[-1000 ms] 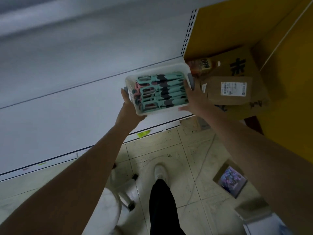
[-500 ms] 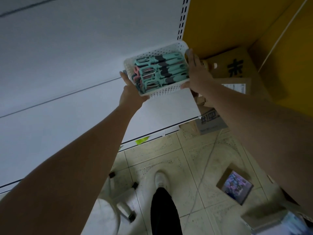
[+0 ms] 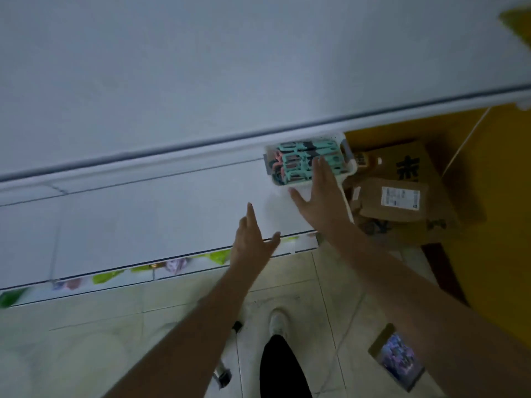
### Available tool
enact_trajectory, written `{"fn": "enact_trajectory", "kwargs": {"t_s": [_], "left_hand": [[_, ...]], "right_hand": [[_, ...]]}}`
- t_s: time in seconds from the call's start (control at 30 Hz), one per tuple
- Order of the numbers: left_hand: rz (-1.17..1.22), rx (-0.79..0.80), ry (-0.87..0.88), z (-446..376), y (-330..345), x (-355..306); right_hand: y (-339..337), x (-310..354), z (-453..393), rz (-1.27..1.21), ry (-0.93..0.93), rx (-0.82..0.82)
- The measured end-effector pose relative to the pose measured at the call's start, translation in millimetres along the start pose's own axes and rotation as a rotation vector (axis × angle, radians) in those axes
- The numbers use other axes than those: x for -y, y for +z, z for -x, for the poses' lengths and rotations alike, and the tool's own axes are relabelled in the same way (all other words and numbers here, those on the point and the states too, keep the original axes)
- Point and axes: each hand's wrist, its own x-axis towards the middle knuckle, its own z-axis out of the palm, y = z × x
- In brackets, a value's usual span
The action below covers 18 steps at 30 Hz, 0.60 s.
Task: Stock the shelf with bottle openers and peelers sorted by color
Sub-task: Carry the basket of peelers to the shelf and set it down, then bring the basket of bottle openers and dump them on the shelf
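1. Both hands have come off the basket since the earlier frames, where they gripped its two short ends and lifted it; it now sits on the white shelf (image 3: 161, 219) at the right end, near the back edge.
2. The left hand (image 3: 253, 239) hovers over the shelf's front edge with its fingers (image 3: 250, 214) spread and holding nothing.
3. The right hand (image 3: 323, 196) is flat and open, its fingers (image 3: 320, 168) reaching over the near rim of the basket; whether they touch it cannot be told through the blur.
4. The basket (image 3: 343, 139) is white perforated plastic, rectangular, with rounded corners and a grey handle at each short end.
5. Inside lie the peelers and openers (image 3: 298, 159), packed in rows: mostly teal with dark grip sections, and a few pink ones toward the left end.
6. The shelf is smooth, matte white metal with a dark trim line along its front edge.
7. Beyond the right end of the shelf, brown cardboard boxes (image 3: 402, 196) rest against a yellow wall (image 3: 502, 196); one bears a white printed label.
8. Pale speckled floor tiles (image 3: 316, 282) lie below.
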Motion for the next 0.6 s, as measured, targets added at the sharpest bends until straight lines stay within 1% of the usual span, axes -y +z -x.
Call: {"fn": "enact_trajectory", "kwargs": {"t_s": [0.1, 0.17, 0.3, 0.43, 0.6], "left_hand": [[0.068, -0.076, 0.038, 71, -31, 33], [0.098, -0.144, 0.040, 118, -57, 60], [0.131, -0.355, -0.005, 208, -114, 122], [0.251, -0.559, -0.082, 306, -172, 186], [0.342, -0.781, -0.278, 442, -211, 275]], "right_hand": [[-11, 70, 47, -0.127, -0.096, 0.013], [-15, 121, 79, -0.180, -0.180, 0.068], [-7, 230, 148, -0.279, -0.392, 0.176], [15, 347, 238, -0.346, -0.608, 0.303], [52, 474, 371, -0.432, -0.863, 0.453]]}}
